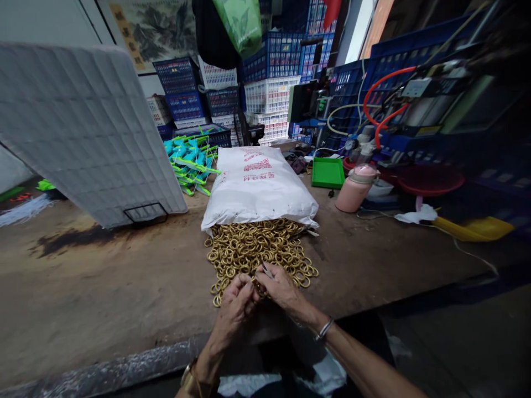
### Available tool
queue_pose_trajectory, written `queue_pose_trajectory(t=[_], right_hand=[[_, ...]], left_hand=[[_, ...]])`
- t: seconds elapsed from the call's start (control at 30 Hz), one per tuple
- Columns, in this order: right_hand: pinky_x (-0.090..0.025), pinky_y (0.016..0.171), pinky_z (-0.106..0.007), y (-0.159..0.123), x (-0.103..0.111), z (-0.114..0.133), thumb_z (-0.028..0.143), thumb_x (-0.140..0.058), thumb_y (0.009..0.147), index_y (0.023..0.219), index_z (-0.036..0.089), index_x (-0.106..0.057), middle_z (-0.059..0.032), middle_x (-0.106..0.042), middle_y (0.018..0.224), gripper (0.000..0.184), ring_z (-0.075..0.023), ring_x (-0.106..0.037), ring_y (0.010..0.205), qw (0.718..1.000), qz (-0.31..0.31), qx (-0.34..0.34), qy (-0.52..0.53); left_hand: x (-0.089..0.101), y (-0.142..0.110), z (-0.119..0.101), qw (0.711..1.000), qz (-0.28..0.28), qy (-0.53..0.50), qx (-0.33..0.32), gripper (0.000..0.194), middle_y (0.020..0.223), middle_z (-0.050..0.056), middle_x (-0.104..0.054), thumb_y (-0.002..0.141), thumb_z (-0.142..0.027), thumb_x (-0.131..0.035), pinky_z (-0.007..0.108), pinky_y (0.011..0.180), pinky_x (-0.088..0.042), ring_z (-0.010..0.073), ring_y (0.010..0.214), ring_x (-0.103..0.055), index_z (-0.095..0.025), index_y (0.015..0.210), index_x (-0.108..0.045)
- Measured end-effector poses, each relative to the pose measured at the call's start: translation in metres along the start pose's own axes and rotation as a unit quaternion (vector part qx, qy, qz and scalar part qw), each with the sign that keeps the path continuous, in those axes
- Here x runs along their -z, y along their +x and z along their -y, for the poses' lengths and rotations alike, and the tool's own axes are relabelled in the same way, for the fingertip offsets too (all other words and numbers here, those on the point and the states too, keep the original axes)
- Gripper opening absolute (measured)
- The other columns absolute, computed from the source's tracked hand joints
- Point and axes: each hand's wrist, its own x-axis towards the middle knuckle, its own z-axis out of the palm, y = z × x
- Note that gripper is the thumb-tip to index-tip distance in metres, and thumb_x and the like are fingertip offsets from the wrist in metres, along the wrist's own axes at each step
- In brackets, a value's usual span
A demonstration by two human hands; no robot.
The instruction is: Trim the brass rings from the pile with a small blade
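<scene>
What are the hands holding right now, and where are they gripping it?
Both the left hand and right hand pinch brass rings at the pile's near edge; the exact grip is hidden.

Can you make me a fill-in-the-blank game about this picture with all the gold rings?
1. The pile of gold rings spills out of a big ______ sack.
2. Both hands, the left hand and the right hand, meet at the near edge of the ______.
3. The tray behind the sack is coloured ______.
4. The bottle to the right of the sack is coloured ______.

Missing words: white; rings; green; pink
</scene>
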Motion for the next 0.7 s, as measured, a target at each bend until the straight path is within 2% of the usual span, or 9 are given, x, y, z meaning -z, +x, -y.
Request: queue_pose_trajectory(t=[0.07, 0.17, 0.23, 0.33, 0.43, 0.57, 0.7], right_hand=[[-0.031, 0.051, -0.019, 0.0, 0.001, -0.002, 0.026, -0.039, 0.08, 0.062, 0.018, -0.047, 0.0049, -0.043, 0.054, 0.022, -0.0084, -0.041, 0.053, 1.0, 0.002, 0.012, -0.015], [-0.027, 0.051, -0.02, 0.0, 0.002, -0.007, 0.026, -0.037, 0.081, 0.062, 0.019, -0.045, 0.0047, -0.041, 0.054, 0.022, -0.0089, -0.038, 0.052, 0.993, -0.031, 0.032, -0.105], [-0.024, 0.051, -0.021, -0.002, 0.003, -0.009, 0.021, -0.038, 0.079, 0.064, 0.019, -0.046, 0.0047, -0.041, 0.053, 0.017, -0.0092, -0.036, 0.05, 0.981, -0.04, 0.055, -0.183], [-0.021, 0.051, -0.023, -0.007, 0.005, -0.009, 0.011, -0.041, 0.072, 0.067, 0.02, -0.048, 0.0038, -0.043, 0.055, 0.012, -0.0098, -0.036, 0.051, 0.961, -0.022, 0.093, -0.259], [-0.02, 0.052, -0.023, -0.01, 0.007, -0.007, 0.007, -0.041, 0.065, 0.067, 0.02, -0.048, 0.0028, -0.046, 0.056, 0.015, -0.0105, -0.036, 0.052, 0.95, 0.008, 0.106, -0.295], [-0.021, 0.052, -0.023, -0.01, 0.008, -0.005, 0.005, -0.04, 0.064, 0.071, 0.02, -0.048, 0.0014, -0.049, 0.059, 0.018, -0.0115, -0.039, 0.054, 0.941, 0.031, 0.109, -0.319], [-0.02, 0.052, -0.024, -0.008, 0.011, -0.007, 0.006, -0.04, 0.065, 0.075, 0.02, -0.049, 0.0008, -0.051, 0.06, 0.02, -0.0119, -0.041, 0.053, 0.932, 0.052, 0.112, -0.341]], left_hand=[[0.0, 0.0, 0.002, 1.0, 0.001, -0.012, 0.005, 0.028, 0.057, -0.006, -0.048, 0.074, -0.044, -0.056, 0.016, 0.038, -0.018, 0.0025, 0.037, -0.027, -0.018, 0.076, -0.046], [-0.001, 0.001, 0.005, 0.999, -0.019, -0.026, 0.007, 0.027, 0.06, -0.006, -0.05, 0.074, -0.043, -0.057, 0.016, 0.037, -0.017, 0.0018, 0.037, -0.027, -0.019, 0.077, -0.044], [-0.001, 0.002, 0.007, 0.999, -0.034, -0.03, 0.008, 0.028, 0.061, -0.006, -0.051, 0.073, -0.043, -0.058, 0.016, 0.036, -0.016, 0.0015, 0.036, -0.026, -0.019, 0.079, -0.044], [-0.003, 0.004, 0.007, 0.999, -0.051, -0.018, 0.004, 0.031, 0.057, -0.007, -0.048, 0.07, -0.045, -0.06, 0.017, 0.037, -0.017, 0.002, 0.036, -0.027, -0.019, 0.077, -0.045], [-0.006, 0.004, 0.004, 0.998, -0.059, -0.001, -0.011, 0.031, 0.051, -0.009, -0.042, 0.069, -0.044, -0.061, 0.017, 0.038, -0.019, 0.003, 0.038, -0.027, -0.018, 0.073, -0.045], [-0.009, 0.003, 0.001, 0.998, -0.052, 0.024, -0.023, 0.031, 0.05, -0.01, -0.035, 0.068, -0.045, -0.061, 0.018, 0.04, -0.021, 0.004, 0.04, -0.027, -0.019, 0.072, -0.044], [-0.008, 0.003, 0.002, 0.997, -0.055, 0.037, -0.033, 0.028, 0.052, -0.009, -0.038, 0.07, -0.043, -0.06, 0.017, 0.041, -0.024, 0.0044, 0.041, -0.029, -0.019, 0.071, -0.045]])
